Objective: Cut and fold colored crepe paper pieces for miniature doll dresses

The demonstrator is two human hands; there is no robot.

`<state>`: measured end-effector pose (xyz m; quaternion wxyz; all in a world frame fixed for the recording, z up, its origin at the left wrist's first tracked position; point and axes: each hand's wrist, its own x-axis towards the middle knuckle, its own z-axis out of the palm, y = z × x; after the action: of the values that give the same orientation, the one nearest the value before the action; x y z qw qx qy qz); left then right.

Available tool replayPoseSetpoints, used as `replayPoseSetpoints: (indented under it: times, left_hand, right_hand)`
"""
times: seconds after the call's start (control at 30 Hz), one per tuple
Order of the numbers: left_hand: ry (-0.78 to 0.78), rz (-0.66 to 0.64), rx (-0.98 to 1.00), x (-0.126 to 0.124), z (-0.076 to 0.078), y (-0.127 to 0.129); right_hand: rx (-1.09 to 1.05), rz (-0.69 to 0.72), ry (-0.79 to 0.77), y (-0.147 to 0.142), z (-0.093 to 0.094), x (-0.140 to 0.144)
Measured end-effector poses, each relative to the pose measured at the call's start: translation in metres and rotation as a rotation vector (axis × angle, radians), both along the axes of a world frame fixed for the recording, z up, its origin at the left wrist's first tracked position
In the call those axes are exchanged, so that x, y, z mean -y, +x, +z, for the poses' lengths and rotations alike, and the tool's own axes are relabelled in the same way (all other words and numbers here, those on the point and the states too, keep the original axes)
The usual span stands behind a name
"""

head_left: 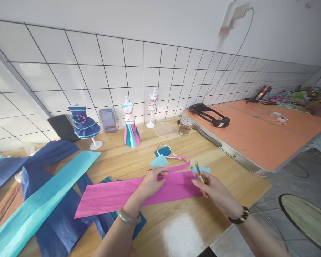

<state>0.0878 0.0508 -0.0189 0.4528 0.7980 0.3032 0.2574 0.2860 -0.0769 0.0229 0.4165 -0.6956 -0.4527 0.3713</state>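
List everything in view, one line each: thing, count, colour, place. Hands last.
pink crepe paper sheet: 1, pink, flat on the wooden table, under both hands
pink strip: 1, pink, curling off the sheet's far edge
crepe paper lengths: several, dark blue and turquoise, table left
scissors: 1, small, yellow handles, in the right hand
mannequin dress forms: 3, blue, striped and small white, by the tiled wall
glass jar: 1, clear, table back
wooden table: 1, light wood
orange table: 1, orange, right
left hand: pressing the pink sheet, pale bangle
right hand: gripping the scissors, dark bead bracelet
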Motion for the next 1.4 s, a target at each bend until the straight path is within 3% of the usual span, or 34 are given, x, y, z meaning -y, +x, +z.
replayPoseSetpoints:
  times: [0.27, 0.87, 1.4]
  left_hand:
    - [0.018, -0.037, -0.006, -0.001, -0.002, -0.003]
    - [0.197, -0.100, -0.038, -0.003, -0.003, -0.003]
    - [0.001, -0.007, 0.009, -0.001, 0.004, 0.004]
  right_hand:
    - [0.155, 0.110, -0.056, -0.011, -0.015, -0.033]
    - [0.310, 0.184, -0.075, -0.007, -0.006, -0.040]
    - [0.355, 0.164, -0.018, -0.024, 0.010, -0.038]
